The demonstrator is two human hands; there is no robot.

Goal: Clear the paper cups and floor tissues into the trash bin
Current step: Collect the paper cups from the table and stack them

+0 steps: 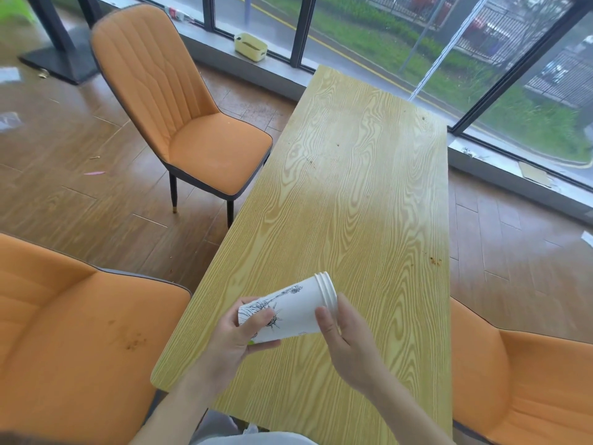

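Left hand (237, 335) fingers (261, 319) clamped round the base end of the stacked paper cups (288, 308), stack lying sideways above the near end of the tabletop (353, 187). 3 rims show, so at least 3 nested. Right hand (343, 342) fingers (324, 319) pinch the rim end. Beyond the fingers the tabletop carries no more cups, only small stains. Further out left, white scraps (9, 74) on the floor (80, 187), probably the tissues, not yet collected. Trash bin not in view. Judgement: cups gathered, nothing binned yet.
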